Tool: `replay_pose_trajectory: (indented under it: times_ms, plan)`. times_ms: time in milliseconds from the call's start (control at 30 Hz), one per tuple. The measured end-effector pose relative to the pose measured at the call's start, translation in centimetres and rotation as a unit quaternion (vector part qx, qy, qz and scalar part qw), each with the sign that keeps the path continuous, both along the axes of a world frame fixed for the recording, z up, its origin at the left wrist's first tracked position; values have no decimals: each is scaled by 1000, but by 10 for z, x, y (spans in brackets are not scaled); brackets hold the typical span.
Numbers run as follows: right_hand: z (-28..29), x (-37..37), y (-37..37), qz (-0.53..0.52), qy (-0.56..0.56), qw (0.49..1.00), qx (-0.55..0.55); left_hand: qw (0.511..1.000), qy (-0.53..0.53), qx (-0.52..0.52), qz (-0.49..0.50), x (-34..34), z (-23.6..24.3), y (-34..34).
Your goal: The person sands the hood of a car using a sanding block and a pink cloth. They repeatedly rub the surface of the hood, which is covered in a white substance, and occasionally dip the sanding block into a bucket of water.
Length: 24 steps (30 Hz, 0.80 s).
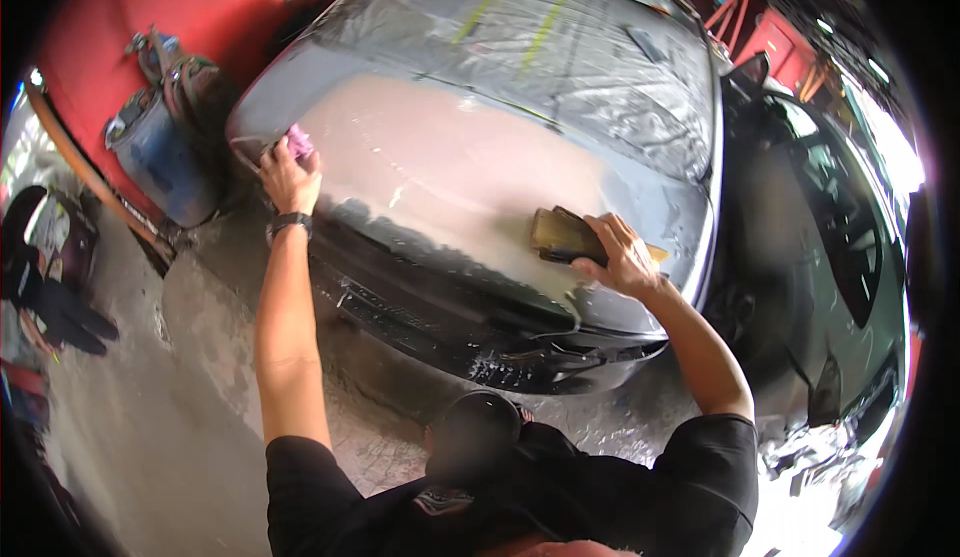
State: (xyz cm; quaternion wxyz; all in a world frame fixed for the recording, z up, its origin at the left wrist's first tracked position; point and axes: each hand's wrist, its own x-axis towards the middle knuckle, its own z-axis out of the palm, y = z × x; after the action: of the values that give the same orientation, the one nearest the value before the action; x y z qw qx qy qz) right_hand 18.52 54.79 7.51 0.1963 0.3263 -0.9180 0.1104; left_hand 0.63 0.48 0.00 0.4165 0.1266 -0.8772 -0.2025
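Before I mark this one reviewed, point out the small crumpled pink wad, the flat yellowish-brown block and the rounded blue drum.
Crumpled pink wad (299, 141): head view, exposed upper part.
Yellowish-brown block (563, 232): head view, exposed top face.
Blue drum (165, 164): head view, side wall.

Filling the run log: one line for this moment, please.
surface: pinkish-and-grey car panel | left hand: holding crumpled pink wad | right hand: holding flat yellowish-brown block | beyond: wrinkled plastic sheeting
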Motion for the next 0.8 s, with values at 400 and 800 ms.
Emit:
replay_pose_trajectory:
  times_ms: [400,800]
  plan:
    - [13,-103,145,3,55,998,29,960,-249,-114,-56,75,24,174]
    - [8,-109,215,-77,36,996,-21,930,-309,-132,-148,69,35,341]
